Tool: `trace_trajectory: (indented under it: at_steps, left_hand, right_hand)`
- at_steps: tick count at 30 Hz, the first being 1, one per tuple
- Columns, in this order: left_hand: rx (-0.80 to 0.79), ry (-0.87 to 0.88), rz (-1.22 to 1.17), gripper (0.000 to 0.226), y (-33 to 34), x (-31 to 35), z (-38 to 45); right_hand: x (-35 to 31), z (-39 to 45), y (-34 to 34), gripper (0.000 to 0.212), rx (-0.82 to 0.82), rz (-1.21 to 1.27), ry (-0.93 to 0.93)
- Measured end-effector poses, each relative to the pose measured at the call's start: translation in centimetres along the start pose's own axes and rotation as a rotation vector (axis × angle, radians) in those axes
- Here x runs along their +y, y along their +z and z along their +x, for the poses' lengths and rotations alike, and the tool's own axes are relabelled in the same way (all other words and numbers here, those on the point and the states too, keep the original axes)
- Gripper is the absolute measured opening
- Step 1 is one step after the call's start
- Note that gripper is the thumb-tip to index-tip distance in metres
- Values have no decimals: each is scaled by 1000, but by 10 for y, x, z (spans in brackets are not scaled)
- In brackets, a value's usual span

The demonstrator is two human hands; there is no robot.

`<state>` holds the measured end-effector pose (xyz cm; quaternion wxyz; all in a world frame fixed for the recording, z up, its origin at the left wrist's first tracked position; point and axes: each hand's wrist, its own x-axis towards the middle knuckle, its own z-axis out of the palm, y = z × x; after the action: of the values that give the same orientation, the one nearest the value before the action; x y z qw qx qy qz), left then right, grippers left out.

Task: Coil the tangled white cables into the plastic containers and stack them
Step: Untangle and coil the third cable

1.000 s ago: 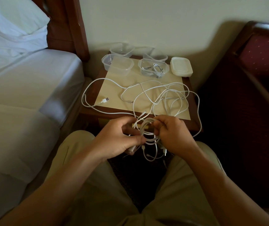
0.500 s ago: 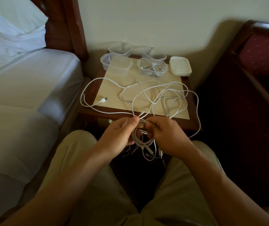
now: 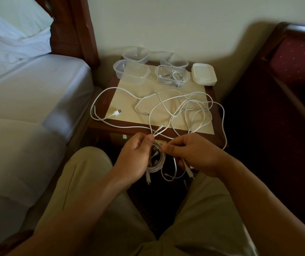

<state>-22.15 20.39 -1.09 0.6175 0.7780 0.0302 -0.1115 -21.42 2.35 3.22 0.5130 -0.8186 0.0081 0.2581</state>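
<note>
White cables [image 3: 168,108] lie tangled across the nightstand [image 3: 217,133], loops spilling over its front edge. Just in front of that edge, left hand [image 3: 137,157] grips a partly wound coil [image 3: 157,161]; right hand [image 3: 194,152] pinches a strand beside it, connector ends dangling below. At the nightstand's back: four clear containers, one [image 3: 172,75] holding a coiled cable, another [image 3: 131,71] empty, lid stack [image 3: 204,73] at the right.

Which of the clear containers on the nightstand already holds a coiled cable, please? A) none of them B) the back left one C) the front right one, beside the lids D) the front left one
C: a coiled cable lies in the front right container, next to the lids; the front left container looks empty.
</note>
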Motion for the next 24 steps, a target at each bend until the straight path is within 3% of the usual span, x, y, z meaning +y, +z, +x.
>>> trace_trajectory:
  at_steps: [5,8,11,17,24]
  left_hand:
    - [57,58,83,30,-1,-2,1]
    - [88,48,49,30,1,1,0]
    - [87,18,13,31,1,2,-1]
    - [39,-38,-87,38,2,5,0]
    - [23,-82,-132,37,3,1,2]
  right_hand:
    - [-4,-5,-5,9,-38,455,91]
    - [-3,-5,6,20,-35,522,65]
    - [-3,-4,16,26,95,440,22]
    - [4,3,23,35,325,40,-75]
    - [5,5,32,23,256,-16,-100]
